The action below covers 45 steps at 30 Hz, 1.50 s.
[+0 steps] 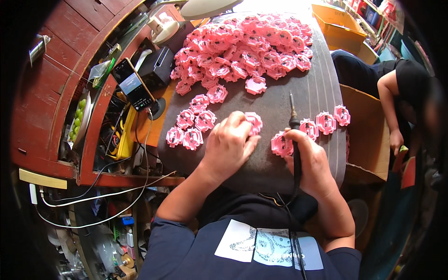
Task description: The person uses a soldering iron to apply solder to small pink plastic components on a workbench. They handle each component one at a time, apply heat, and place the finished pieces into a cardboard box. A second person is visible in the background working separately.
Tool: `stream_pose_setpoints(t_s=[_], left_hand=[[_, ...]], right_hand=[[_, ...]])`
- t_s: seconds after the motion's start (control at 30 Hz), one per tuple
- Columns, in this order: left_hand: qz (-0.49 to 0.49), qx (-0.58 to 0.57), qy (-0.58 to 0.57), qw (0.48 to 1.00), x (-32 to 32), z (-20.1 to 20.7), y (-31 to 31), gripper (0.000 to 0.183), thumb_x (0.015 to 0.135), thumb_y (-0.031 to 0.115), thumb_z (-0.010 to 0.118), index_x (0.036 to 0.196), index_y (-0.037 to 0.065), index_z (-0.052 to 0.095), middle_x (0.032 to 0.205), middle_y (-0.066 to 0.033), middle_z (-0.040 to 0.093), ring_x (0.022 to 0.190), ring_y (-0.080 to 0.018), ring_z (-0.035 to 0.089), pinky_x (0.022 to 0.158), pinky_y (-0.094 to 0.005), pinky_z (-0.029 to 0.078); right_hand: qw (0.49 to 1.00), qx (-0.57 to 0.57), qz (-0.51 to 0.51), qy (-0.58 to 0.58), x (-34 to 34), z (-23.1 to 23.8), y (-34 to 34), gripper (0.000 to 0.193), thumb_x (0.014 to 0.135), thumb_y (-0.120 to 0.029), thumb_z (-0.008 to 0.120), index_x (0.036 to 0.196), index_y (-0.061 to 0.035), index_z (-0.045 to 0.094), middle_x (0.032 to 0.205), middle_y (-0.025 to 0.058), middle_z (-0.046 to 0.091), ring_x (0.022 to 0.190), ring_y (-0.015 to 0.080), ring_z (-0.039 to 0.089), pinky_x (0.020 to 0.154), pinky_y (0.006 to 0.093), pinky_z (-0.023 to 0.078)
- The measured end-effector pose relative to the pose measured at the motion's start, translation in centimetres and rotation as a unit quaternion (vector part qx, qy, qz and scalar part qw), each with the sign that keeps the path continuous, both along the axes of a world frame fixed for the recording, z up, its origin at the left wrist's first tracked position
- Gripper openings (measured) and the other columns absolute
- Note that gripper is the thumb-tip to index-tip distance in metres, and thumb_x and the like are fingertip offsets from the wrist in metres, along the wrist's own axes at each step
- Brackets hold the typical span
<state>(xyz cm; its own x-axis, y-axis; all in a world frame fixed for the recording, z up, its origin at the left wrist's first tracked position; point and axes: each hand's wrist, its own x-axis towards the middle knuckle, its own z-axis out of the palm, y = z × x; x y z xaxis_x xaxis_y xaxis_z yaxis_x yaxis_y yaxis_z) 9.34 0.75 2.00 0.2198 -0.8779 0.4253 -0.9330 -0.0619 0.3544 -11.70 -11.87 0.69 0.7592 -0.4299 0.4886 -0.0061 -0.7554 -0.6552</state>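
Note:
My left hand (226,147) is closed, its fingertips on the edge of a pink plastic part (254,123) with an angular, notched outline. My right hand (313,164) grips a soldering iron (294,122) by its dark handle, the metal tip pointing up and away from me. Beside the right thumb lies another pink part (281,144). A short row of similar pieces (325,122) runs off to the right. Left of my left hand sits a small group of pink parts (185,119) with dark bits in their centres. The iron's cord hangs toward my lap.
A large heap of pink parts (242,46) covers the far end of the dark work surface (219,175). A phone (133,85) on a stand and a black box (157,66) stand to the left. At the right are a cardboard box (366,133) and another person's arm (388,100).

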Motion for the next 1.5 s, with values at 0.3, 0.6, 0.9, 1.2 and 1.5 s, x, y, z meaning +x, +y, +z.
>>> stream_pose_setpoints(t_s=[0.3,0.6,0.9,1.2,1.5], left_hand=[[-0.092,-0.056,0.077,0.991,-3.0,-1.4,1.7,0.021,0.083,0.011,0.087,0.091,0.003,0.070,0.113,-0.0150,0.071,0.100,-0.0346,0.073,0.088,-0.0448,0.059],[-0.140,-0.071,0.140,0.978,-3.4,-1.8,1.0,0.020,0.086,0.007,0.084,0.104,0.004,0.075,0.124,-0.0137,0.074,0.106,-0.0335,0.074,0.092,-0.0427,0.059],[-0.168,-0.059,0.107,0.978,-3.3,-1.4,0.9,0.030,0.087,0.000,0.079,0.117,0.004,0.074,0.127,-0.0156,0.072,0.106,-0.0337,0.074,0.090,-0.0430,0.058],[-0.119,-0.095,0.210,0.966,-5.5,-2.3,0.8,0.035,0.088,-0.005,0.076,0.121,0.003,0.074,0.112,-0.0154,0.065,0.089,-0.0299,0.072,0.076,-0.0388,0.060],[-0.096,-0.064,0.245,0.963,-5.6,-2.3,0.7,0.024,0.090,-0.002,0.078,0.113,0.002,0.075,0.111,-0.0149,0.067,0.090,-0.0302,0.073,0.077,-0.0381,0.060]], right_hand=[[0.979,-0.125,-0.162,-0.011,-1.5,-0.1,-1.3,0.052,0.086,0.002,0.074,0.135,-0.0031,0.057,0.112,0.0245,0.071,0.098,0.0483,0.070,0.082,0.0500,0.057],[0.995,-0.088,-0.004,-0.041,-0.1,-1.5,1.7,0.051,0.082,0.005,0.073,0.130,-0.0016,0.059,0.089,0.0207,0.061,0.076,0.0420,0.061,0.065,0.0486,0.049],[0.996,-0.044,0.034,-0.072,0.3,-1.1,1.6,0.052,0.082,0.010,0.070,0.131,-0.0002,0.058,0.089,0.0202,0.061,0.072,0.0393,0.059,0.063,0.0475,0.048],[0.993,0.011,-0.017,-0.116,0.6,-1.4,2.2,0.048,0.084,0.015,0.070,0.129,0.0006,0.059,0.093,0.0154,0.065,0.077,0.0297,0.067,0.067,0.0378,0.055],[0.993,0.024,-0.016,-0.111,0.6,-1.3,2.3,0.043,0.087,0.013,0.070,0.127,0.0007,0.060,0.093,0.0153,0.065,0.077,0.0290,0.067,0.069,0.0376,0.055]])
